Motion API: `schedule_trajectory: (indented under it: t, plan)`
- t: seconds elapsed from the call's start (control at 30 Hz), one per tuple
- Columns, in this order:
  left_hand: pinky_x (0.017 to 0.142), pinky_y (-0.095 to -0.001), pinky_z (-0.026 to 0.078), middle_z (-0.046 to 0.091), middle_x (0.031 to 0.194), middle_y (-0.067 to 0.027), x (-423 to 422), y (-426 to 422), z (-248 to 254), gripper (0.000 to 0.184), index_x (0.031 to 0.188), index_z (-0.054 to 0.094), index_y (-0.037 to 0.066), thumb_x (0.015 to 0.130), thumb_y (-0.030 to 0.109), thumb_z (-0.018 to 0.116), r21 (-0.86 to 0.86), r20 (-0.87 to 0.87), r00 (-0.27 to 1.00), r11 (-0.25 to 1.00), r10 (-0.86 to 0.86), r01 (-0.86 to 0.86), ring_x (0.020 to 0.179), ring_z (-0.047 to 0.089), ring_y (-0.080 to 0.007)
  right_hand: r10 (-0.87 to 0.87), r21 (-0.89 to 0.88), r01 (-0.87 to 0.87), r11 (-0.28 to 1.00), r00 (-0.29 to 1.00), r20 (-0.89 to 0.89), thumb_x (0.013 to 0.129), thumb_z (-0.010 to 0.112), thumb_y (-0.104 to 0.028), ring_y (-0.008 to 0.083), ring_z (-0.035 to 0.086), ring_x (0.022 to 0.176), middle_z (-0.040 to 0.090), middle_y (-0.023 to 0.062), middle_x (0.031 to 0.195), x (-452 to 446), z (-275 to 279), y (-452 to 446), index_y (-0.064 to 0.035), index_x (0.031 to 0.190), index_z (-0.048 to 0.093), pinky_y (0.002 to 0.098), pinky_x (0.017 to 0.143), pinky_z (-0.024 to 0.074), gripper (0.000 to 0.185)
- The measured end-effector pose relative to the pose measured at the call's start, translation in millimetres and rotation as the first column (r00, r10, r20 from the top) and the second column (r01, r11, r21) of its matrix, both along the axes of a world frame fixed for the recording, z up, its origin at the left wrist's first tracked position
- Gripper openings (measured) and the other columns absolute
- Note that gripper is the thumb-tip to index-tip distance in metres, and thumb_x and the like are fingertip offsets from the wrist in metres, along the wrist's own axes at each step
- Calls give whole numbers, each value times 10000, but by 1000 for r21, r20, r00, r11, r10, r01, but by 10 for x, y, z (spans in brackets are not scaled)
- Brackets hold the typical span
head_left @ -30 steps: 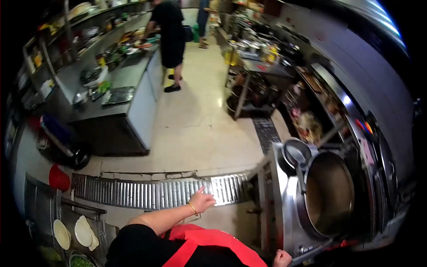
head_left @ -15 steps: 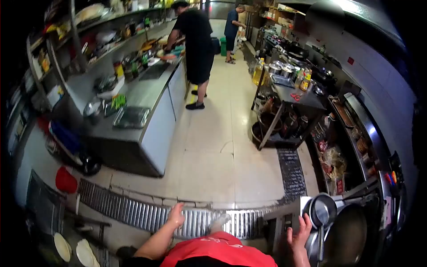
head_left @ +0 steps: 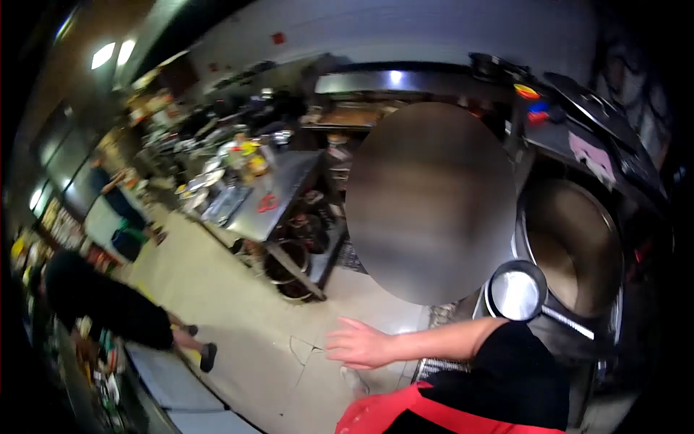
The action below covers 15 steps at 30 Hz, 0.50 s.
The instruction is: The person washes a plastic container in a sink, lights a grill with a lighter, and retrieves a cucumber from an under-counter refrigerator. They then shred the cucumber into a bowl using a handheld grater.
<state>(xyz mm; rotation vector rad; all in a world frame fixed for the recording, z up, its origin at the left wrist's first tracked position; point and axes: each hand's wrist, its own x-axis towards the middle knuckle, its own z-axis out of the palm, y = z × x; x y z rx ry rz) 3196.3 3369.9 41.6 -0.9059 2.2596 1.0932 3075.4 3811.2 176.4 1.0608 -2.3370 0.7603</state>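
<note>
My right hand (head_left: 359, 345) reaches out over the tiled floor with its fingers spread, and it holds nothing. The forearm comes out of a black sleeve (head_left: 517, 380) above my red apron. A metal saucepan (head_left: 517, 293) with a long handle rests beside the rim of a large deep pot (head_left: 560, 267), behind my right arm and apart from the hand. My left hand is outside the view.
A steel table (head_left: 289, 184) bears red-handled scissors (head_left: 267, 203), bottles and a tray. Co-workers in dark clothes (head_left: 108, 304) (head_left: 116, 195) stand to the left. Grey counter panels (head_left: 170, 380) run along the bottom left. A blurred disc hides the middle right.
The view has swung right and tilted. My left hand has left the picture. My right hand now stretches over the floor, away from the saucepan.
</note>
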Motion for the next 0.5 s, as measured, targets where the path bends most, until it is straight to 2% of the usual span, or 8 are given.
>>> schedule_trajectory:
  t: [0.07, 0.17, 0.27, 0.37, 0.43, 0.47, 0.5]
  plan:
    - [859, -400, 455, 591, 1104, -161, -853, 20, 1, 471, 1234, 519, 69, 770, 138, 553, 24, -38, 991, 992, -126, 127, 1007, 545, -281, -64, 13, 66, 998, 990, -123, 673, 713, -212, 301, 454, 1189, 557, 85, 1144, -365, -73, 77, -126, 1095, 585, 572, 1063, 266, 449]
    - [843, -397, 455, 595, 1088, -158, -2094, 137, 97, 461, 1243, 517, 68, 791, 159, 532, 90, -62, 956, 953, -285, 290, 983, 548, -267, -352, 58, 351, 934, 936, 0, 671, 718, -218, 296, 448, 1189, 559, 80, 1133, -750, 164, 437, -128, 1105, 578, 590, 1049, 263, 465]
    - [827, -395, 455, 600, 1073, -155, -3240, 441, 165, 453, 1251, 515, 67, 812, 180, 512, 141, -79, 909, 898, -409, 416, 958, 551, -253, -582, 151, 579, 801, 813, -24, 671, 721, -218, 289, 446, 1189, 559, 73, 1131, -921, 500, 970, -129, 1103, 574, 603, 1034, 265, 465]
    - [811, -392, 455, 605, 1057, -152, -4280, 922, 237, 447, 1259, 512, 66, 834, 201, 492, 183, -124, 848, 828, -515, 530, 934, 554, -238, -745, 224, 768, 601, 639, -193, 644, 718, -207, 287, 490, 1138, 590, 79, 1066, -1061, 817, 1610, -118, 961, 617, 594, 1008, 297, 344]
    - [801, -391, 455, 608, 1047, -150, -4936, 1363, 296, 444, 1265, 511, 65, 848, 215, 478, 222, -223, 800, 770, -558, 599, 917, 556, -229, -810, 255, 873, 416, 483, -332, 627, 701, -187, 289, 551, 1054, 610, 83, 1035, -1092, 1074, 2154, -116, 886, 627, 566, 948, 374, 278]
    - [796, -390, 456, 609, 1042, -149, -5223, 1660, 347, 443, 1268, 510, 65, 855, 222, 471, 250, -275, 784, 747, -556, 617, 909, 557, -224, -860, 291, 905, 309, 397, -321, 626, 700, -184, 284, 567, 1025, 612, 68, 1028, -1092, 1186, 2521, -126, 899, 629, 530, 923, 404, 288]
    - [746, -321, 448, 617, 864, -82, -5473, 2042, 398, 395, 1197, 573, 55, 834, 188, 493, 252, -454, 733, 717, -506, 650, 803, 521, -161, -899, 324, 924, 205, 308, -311, 624, 700, -180, 279, 583, 996, 613, 54, 1021, -1082, 1296, 2908, -135, 912, 631, 494, 898, 435, 299]
